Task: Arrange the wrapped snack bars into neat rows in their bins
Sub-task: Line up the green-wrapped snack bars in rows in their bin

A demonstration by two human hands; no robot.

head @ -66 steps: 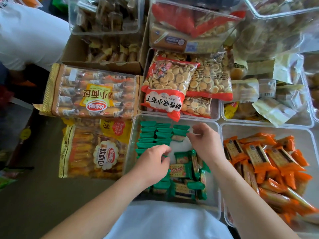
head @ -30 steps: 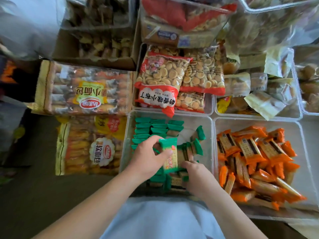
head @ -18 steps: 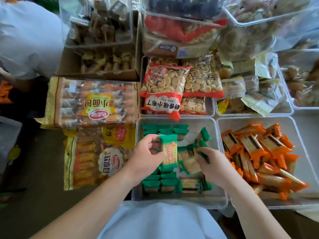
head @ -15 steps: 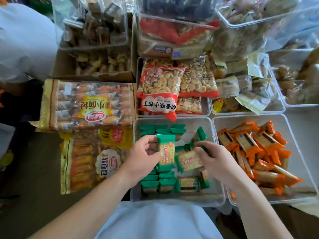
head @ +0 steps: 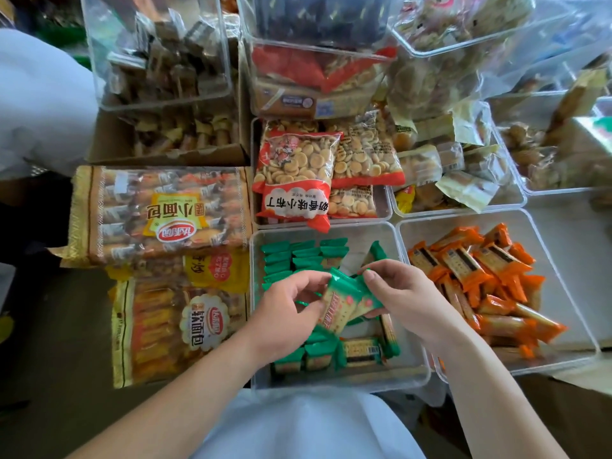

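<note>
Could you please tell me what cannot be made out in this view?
Head view: count of green snack bars pinched between left hand and right hand; fingers cover them.
Head view: rows in the clear bin beneath both hands.
Head view: print on the orange snack bars; too small.

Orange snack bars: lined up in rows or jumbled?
Jumbled: the orange snack bars lie heaped at crossing angles in their clear bin.

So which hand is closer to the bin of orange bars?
Right. The right hand is over the green-bar bin, beside the orange-bar bin; the left hand is farther off, across the green-bar bin.
</note>
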